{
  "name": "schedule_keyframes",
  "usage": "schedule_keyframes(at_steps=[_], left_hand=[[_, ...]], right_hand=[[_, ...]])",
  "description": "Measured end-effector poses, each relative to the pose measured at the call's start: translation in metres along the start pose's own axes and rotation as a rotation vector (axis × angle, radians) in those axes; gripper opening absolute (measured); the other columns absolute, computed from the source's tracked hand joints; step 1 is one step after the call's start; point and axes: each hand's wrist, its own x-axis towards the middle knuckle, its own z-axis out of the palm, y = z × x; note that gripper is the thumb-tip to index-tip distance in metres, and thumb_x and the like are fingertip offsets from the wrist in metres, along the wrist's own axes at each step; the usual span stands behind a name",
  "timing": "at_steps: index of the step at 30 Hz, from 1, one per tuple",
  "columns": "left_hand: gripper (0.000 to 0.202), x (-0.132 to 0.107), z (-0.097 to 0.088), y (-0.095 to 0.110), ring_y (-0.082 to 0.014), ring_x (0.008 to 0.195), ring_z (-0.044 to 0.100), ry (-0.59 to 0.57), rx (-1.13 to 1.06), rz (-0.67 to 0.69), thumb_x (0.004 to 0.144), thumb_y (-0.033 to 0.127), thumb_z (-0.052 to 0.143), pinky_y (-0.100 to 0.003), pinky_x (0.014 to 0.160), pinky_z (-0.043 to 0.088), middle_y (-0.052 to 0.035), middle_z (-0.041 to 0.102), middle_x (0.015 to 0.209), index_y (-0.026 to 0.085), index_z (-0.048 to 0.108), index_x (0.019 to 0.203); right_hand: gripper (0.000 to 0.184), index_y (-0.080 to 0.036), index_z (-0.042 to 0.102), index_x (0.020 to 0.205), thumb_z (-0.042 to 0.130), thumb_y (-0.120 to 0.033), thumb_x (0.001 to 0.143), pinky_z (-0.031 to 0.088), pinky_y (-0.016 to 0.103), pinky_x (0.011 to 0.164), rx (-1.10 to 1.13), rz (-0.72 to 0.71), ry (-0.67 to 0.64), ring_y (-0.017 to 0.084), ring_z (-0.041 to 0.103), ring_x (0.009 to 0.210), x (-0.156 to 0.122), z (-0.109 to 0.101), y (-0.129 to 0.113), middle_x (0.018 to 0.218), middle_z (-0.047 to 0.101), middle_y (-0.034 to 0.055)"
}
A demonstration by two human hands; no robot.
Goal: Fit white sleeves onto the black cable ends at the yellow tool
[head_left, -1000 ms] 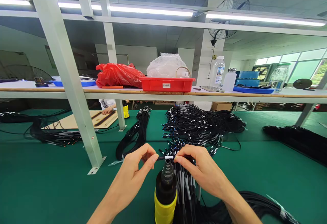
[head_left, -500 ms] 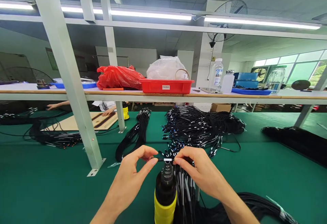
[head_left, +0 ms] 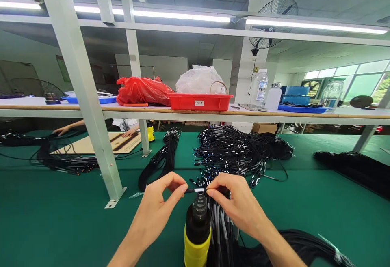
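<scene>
Holding a thin black cable (head_left: 189, 191) roughly level between them, the left hand (head_left: 157, 204) and the right hand (head_left: 237, 200) each pinched it narrowly between thumb and forefinger, one on either side of a white sleeve (head_left: 199, 190). The sleeve sat at the upturned nozzle (head_left: 200, 209) of a black-and-yellow tool (head_left: 198, 238), which pointed upward with its base out of view; whether sleeve and nozzle touched could not be told. The step in hand looked like working on that sleeve over the nozzle, probably with hot air, though none could be seen. The next move seemed to call for a steady span, perhaps a slight roll to present each side evenly, with fingertips kept clear of the nozzle. A bundle of similar cables (head_left: 219, 226) lay just right of the tool, and a larger heap (head_left: 237, 145) farther back on the green desk (head_left: 61, 214).
</scene>
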Motion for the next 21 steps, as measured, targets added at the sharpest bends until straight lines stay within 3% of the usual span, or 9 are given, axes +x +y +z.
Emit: schedule_keyframes(at_steps=[6, 13, 18, 21], left_hand=[[0.014, 0.004, 0.004, -0.005, -0.0150, 0.086, 0.056, 0.054, -0.083, 0.018, 0.086, 0.038, 0.059, -0.025, 0.080, 0.043, 0.0033, 0.062, 0.087, 0.024, 0.058, 0.088], [0.036, -0.001, 0.001, 0.006, -0.0132, 0.063, 0.042, -0.076, -0.003, -0.007, 0.093, 0.051, 0.041, -0.024, 0.053, 0.030, 0.0047, 0.048, 0.067, 0.023, 0.054, 0.076], [0.046, -0.002, 0.007, 0.001, -0.0128, 0.060, 0.041, -0.052, 0.056, 0.027, 0.094, 0.053, 0.036, -0.024, 0.057, 0.031, 0.0046, 0.044, 0.062, 0.020, 0.042, 0.063], [0.047, -0.003, 0.009, 0.000, -0.0139, 0.062, 0.045, -0.023, 0.101, 0.050, 0.096, 0.052, 0.031, -0.025, 0.061, 0.033, 0.0037, 0.047, 0.062, 0.021, 0.043, 0.063]], right_hand=[[0.012, -0.018, 0.065, 0.071, 0.061, -0.012, 0.081, 0.037, 0.023, 0.060, 0.003, 0.006, 0.059, 0.012, 0.057, 0.066, 0.003, 0.002, 0.001, 0.072, 0.064, -0.0018], [0.025, -0.019, 0.063, 0.071, 0.052, -0.026, 0.092, 0.035, 0.023, 0.062, 0.002, -0.006, -0.058, 0.011, 0.054, 0.066, -0.004, -0.007, -0.001, 0.070, 0.064, -0.0030], [0.038, -0.019, 0.060, 0.066, 0.041, -0.031, 0.097, 0.031, 0.023, 0.059, -0.067, 0.003, -0.094, 0.010, 0.048, 0.059, -0.006, -0.006, 0.000, 0.062, 0.059, -0.0038], [0.040, -0.018, 0.056, 0.064, 0.038, -0.031, 0.098, 0.029, 0.023, 0.059, -0.090, 0.010, -0.098, 0.010, 0.046, 0.058, -0.005, -0.003, 0.002, 0.060, 0.056, -0.0039]])
